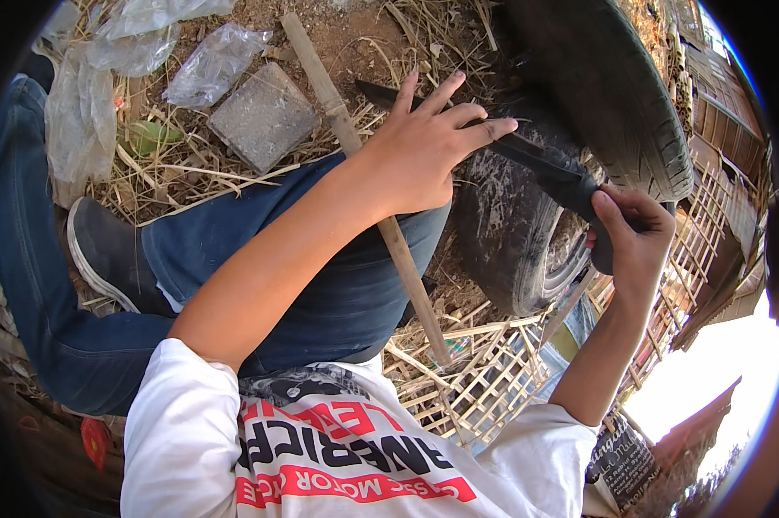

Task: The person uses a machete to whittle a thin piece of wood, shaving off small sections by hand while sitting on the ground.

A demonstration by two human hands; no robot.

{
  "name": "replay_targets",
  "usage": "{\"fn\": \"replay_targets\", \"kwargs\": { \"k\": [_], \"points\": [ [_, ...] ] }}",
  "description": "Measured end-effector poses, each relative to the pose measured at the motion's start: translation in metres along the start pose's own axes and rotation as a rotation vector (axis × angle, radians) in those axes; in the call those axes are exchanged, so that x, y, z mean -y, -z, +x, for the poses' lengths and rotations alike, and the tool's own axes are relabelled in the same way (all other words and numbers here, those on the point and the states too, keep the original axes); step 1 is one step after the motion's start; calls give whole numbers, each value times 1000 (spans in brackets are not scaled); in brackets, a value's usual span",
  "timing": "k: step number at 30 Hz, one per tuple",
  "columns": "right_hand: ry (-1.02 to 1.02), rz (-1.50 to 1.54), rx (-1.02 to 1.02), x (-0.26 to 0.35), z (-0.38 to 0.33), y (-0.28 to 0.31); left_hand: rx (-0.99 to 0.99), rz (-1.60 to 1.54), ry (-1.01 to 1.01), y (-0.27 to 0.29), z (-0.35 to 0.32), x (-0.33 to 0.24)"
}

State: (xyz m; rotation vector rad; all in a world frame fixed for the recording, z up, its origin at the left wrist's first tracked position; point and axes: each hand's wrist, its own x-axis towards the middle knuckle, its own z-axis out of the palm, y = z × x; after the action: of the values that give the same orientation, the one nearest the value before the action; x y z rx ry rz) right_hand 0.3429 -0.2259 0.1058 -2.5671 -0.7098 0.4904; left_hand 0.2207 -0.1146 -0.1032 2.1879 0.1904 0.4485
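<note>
While the right hand [638, 231] grips a knife [527, 152], left hand [419, 160] splayed, straw [169, 183] litters the soil [359, 36] beside tyres [501, 233]

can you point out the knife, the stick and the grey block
knife [527, 154]: head view, on the dark blade, toward the handle
stick [408, 272]: head view, on its length below the left forearm
block [264, 116]: head view, middle of its upper face

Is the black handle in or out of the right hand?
In: the right hand is closed around the black handle, thumb against it, its end showing below.
</note>
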Motion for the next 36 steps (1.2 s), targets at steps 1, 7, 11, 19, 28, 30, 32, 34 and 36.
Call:
{"fn": "replay_targets", "kwargs": {
  "k": [1,7,11,19,28,30,32,34,36],
  "points": [
    [-34,-1,26,0,-2,0,-11,10,4,-3,-2,-1],
    [-118,18,178,-13,2,-4,12,84,27,-2,-7,-7],
    [-71,-65,134,7,-17,-8,-158,49,108,10,-21,-17],
    [45,-159,158,19,-21,-7,-355,196,350,76,-113,12],
    [101,-224,152,14,-30,-8,175,242,-324,12,-126,-59],
    [177,-252,139,-10,-27,-11,206,263,-373,1,-128,-58],
    [59,-206,223,-5,-32,-7,247,196,-362,11,-120,-62],
    [59,-164,267,-21,-30,-6,174,95,-352,23,-114,-67],
    [50,-107,309,-29,-29,-3,-5,-40,-330,40,-115,-71]
  ]
}}
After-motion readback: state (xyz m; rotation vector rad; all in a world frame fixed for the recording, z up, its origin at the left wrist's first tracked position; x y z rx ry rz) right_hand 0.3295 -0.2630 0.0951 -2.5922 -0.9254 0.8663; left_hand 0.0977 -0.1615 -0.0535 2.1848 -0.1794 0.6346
